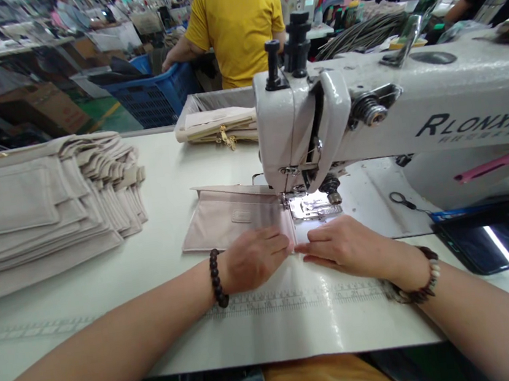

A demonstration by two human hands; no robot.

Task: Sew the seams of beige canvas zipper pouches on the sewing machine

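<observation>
A flat beige fabric piece (pixel 221 219) with a small rectangular label lies left of the needle of a white sewing machine (pixel 293 130), its right edge under the presser foot. My left hand (pixel 256 257) rests on the front right part of this fabric, fingers together and pressed onto it. Close beside it, my right hand (pixel 342 244) has its fingers drawn together at the fabric's front right corner, thumb and fingertips touching the edge. Both hands are just in front of the lit needle plate (pixel 314 206).
Stacked beige fabric pieces (pixel 29 212) lie at the left. Behind the machine head is a bin (pixel 186 109) with zippered pieces. A tablet (pixel 503 234) lies at the right, near small scissors. Beyond stand a blue crate (pixel 152 95) and a person in yellow (pixel 238 25).
</observation>
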